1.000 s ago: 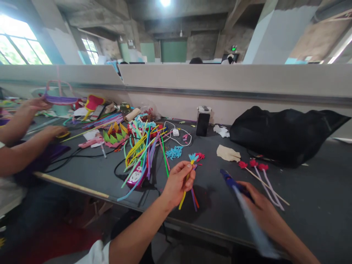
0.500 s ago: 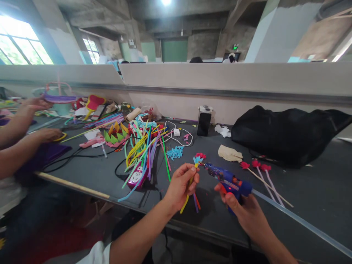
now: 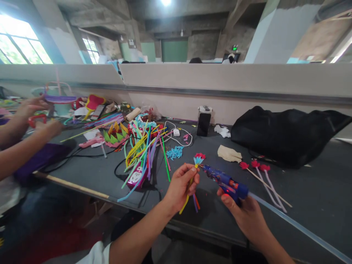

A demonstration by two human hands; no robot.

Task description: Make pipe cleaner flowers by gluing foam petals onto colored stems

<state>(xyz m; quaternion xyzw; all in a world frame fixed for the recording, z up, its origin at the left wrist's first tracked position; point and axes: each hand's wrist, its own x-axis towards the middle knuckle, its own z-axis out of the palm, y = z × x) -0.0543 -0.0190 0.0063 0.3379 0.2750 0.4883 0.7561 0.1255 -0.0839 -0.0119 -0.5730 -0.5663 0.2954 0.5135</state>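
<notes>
My left hand (image 3: 180, 186) is closed around a yellow pipe-cleaner stem (image 3: 188, 190) topped with a small blue fringed flower (image 3: 197, 160). A blue glue gun (image 3: 224, 180) sits in my right hand (image 3: 243, 214), fingers wrapped on its grip, a clear glue stick (image 3: 297, 226) trailing out to the right. The gun's nozzle touches the stem just under the flower. Loose orange and purple stems (image 3: 195, 201) lie on the table below my left hand.
A heap of coloured pipe cleaners (image 3: 143, 146) and a pink power strip (image 3: 134, 176) lie left of my hands. Three red-tipped stems (image 3: 261, 176) lie to the right, before a black bag (image 3: 286, 134). Another person's hands (image 3: 41, 121) work at far left on the dark table (image 3: 90, 172).
My right hand brought the glue gun from the right up to the flower stem and its nozzle now meets it. The person at left lifted their hands with a red item.
</notes>
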